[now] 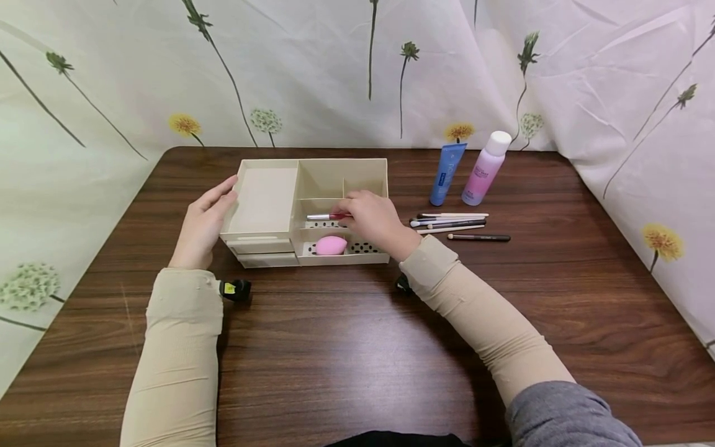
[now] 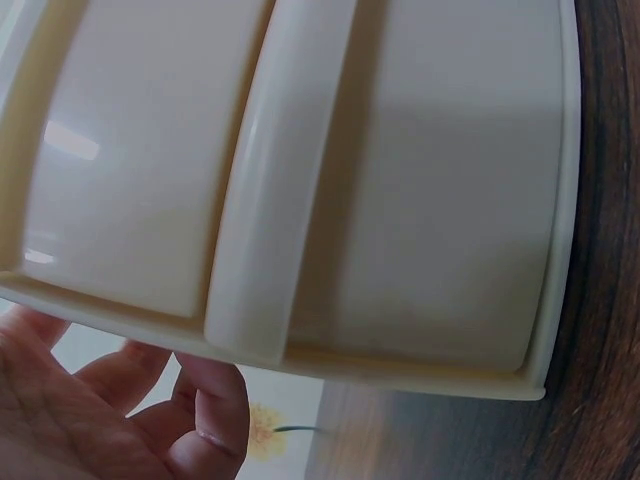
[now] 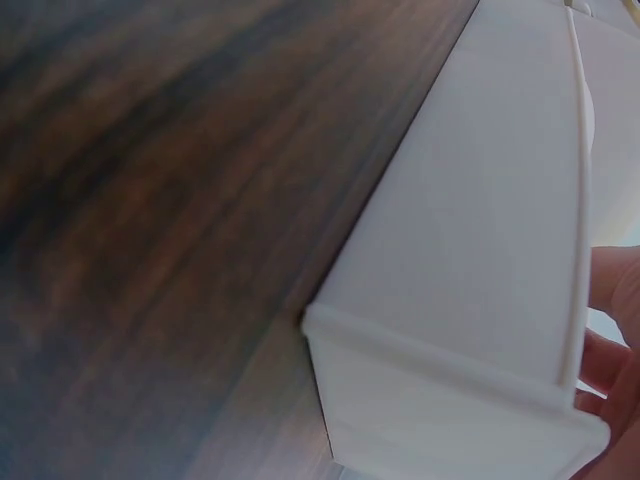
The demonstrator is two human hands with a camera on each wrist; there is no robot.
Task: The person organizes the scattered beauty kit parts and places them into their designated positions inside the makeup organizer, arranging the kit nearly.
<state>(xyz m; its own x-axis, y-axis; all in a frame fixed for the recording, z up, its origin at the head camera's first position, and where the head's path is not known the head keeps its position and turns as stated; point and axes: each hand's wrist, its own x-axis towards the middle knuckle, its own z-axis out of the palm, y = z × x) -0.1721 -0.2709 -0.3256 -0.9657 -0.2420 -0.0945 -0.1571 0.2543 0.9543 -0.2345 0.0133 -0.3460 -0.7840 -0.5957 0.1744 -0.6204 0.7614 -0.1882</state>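
A cream organizer box stands on the table, with drawers at its left front and open compartments on the right. My left hand rests at the box's left side, thumb and fingers near its upper edge; in the left wrist view, its fingers bend loosely beside the wall. Over the middle compartment, my right hand pinches the red end of a slim silver-and-red tube, which lies sideways. A pink makeup sponge sits in the front compartment. In the right wrist view, the box wall hides most of the right hand.
Right of the box lie several makeup brushes, one dark brush apart from the others. Behind them are a blue squeeze tube and a pink bottle with a white cap. A flower-printed cloth hangs behind the table.
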